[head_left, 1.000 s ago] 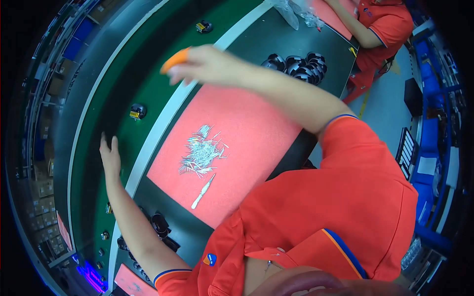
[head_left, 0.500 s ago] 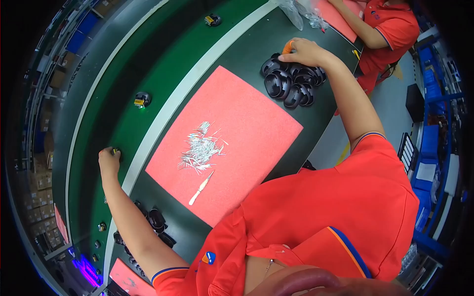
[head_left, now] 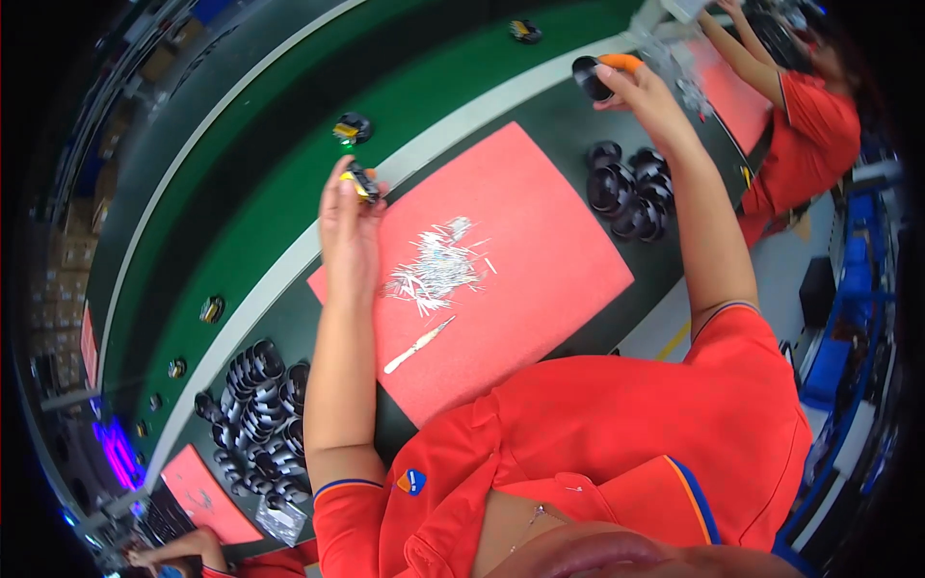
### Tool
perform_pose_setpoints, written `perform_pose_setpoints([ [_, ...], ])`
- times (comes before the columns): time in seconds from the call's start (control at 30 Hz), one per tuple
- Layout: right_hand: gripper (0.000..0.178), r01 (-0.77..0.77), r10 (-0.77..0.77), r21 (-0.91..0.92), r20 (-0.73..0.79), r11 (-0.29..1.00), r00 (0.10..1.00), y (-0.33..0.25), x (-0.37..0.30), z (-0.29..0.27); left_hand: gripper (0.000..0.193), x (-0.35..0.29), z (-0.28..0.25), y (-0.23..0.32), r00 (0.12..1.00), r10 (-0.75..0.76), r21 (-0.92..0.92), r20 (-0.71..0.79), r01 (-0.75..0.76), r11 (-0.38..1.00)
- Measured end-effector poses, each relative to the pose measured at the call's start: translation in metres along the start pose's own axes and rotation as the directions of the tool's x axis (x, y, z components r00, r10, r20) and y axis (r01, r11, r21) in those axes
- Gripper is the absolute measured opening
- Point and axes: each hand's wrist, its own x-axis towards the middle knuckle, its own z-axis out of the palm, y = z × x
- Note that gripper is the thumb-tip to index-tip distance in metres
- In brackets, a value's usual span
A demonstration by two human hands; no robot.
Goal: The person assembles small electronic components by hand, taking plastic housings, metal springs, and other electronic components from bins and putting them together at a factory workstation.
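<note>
My left hand [head_left: 352, 226] is closed on a small black-and-yellow electronic unit [head_left: 362, 185], held over the green belt's pale edge beside the pink mat's corner. Between thumb and fingers of my right hand [head_left: 641, 94] is a glossy black curved shell [head_left: 587, 79]; an orange finger cover sits on one finger. Similar black shells [head_left: 631, 193] lie in a pile below that hand. On the pink mat [head_left: 540, 260] there is a heap of thin silvery-white strips [head_left: 438, 268]. A pale-handled pointed tool [head_left: 418, 347] rests near them.
The green belt [head_left: 279, 207] curves along the left, carrying another black-and-yellow unit [head_left: 352, 127] and several more. Many black shells [head_left: 260, 405] are stacked left of my left forearm. A co-worker [head_left: 809, 135] works at the upper right, another person's arm [head_left: 183, 551] at the lower left.
My left hand has picked the unit up off the belt and brought it toward the mat. My right hand has lifted a shell out of the pile. The whole view has shifted.
</note>
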Motion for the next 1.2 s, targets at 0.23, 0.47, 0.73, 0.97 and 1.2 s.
perform_pose_setpoints([
  [0.23, 0.043, -0.043, -0.065, 0.267, 0.383, 0.963, 0.921, -0.042, -0.006, 0.147, 0.045, -0.001, -0.016, -0.011, 0.995, 0.097, -0.121, -0.007, -0.097, 0.988],
  [0.47, 0.041, 0.102, -0.226, 0.320, 0.377, 0.942, 0.898, -0.034, -0.012, 0.224, 0.034, 0.003, -0.013, -0.015, 0.997, 0.036, -0.159, -0.071, -0.046, 0.986],
  [0.73, 0.040, 0.379, -0.390, 0.094, 0.260, 0.921, 0.883, -0.023, -0.028, 0.231, 0.039, 0.001, -0.011, -0.011, 0.997, 0.024, -0.108, -0.067, -0.031, 0.994],
  [0.97, 0.042, 0.373, -0.378, 0.069, 0.248, 0.925, 0.892, -0.015, -0.024, 0.234, 0.038, 0.001, -0.009, -0.012, 0.997, 0.026, -0.103, -0.070, -0.033, 0.994],
  [1.2, 0.042, 0.356, -0.345, -0.001, 0.250, 0.934, 0.905, -0.021, -0.022, 0.227, 0.039, 0.002, -0.011, -0.014, 0.995, 0.027, -0.113, -0.094, -0.037, 0.993],
])
